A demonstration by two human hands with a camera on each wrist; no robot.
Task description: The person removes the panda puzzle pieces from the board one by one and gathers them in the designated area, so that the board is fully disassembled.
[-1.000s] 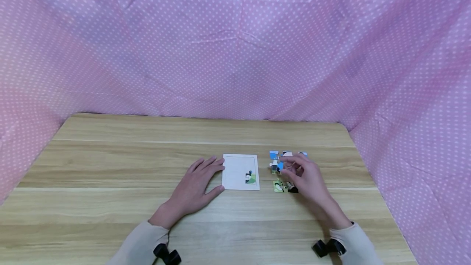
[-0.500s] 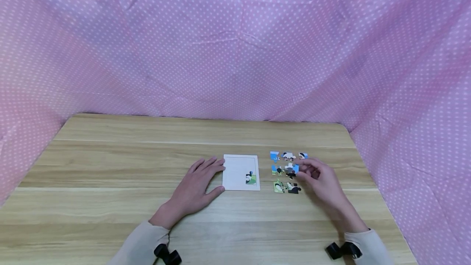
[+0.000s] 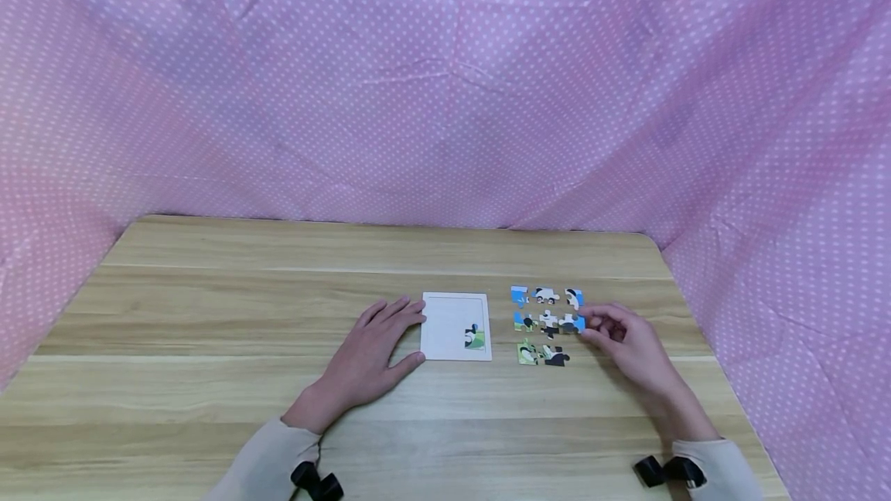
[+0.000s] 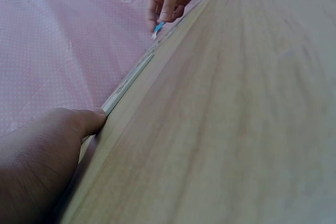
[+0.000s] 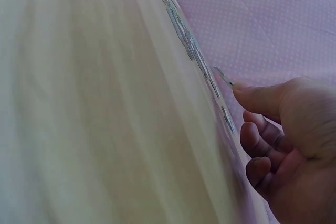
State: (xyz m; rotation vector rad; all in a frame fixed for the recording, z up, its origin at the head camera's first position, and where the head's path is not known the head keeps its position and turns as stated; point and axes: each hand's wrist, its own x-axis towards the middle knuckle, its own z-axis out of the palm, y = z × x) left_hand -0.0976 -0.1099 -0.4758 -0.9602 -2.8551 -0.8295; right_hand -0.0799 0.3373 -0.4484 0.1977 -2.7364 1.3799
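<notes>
My right hand (image 3: 629, 346) pinches a puzzle piece (image 3: 572, 324) with blue, white and black on it between thumb and fingertips. In the left wrist view that puzzle piece (image 4: 159, 27) is tilted and above the table surface; the right wrist view shows it edge-on at the thumb tip. Loose puzzle pieces (image 3: 546, 296) with panda parts lie in rows just left of the right hand. The left hand (image 3: 365, 358) lies with spread fingers on the table, its fingertips and thumb touching the left edge of a white puzzle board (image 3: 445, 323). One green-and-black puzzle piece (image 3: 476, 337) sits in the board's lower right corner.
A light wooden table (image 3: 209, 292) spreads out under both hands. Behind it and along its sides hangs a pink dotted cloth (image 3: 445, 99). Black wrist cameras (image 3: 670, 472) sit at both sleeves.
My right hand has moved to the right across the loose pieces, carrying the blue, white and black puzzle piece from their left side to their right. The left hand has stayed at the board.
</notes>
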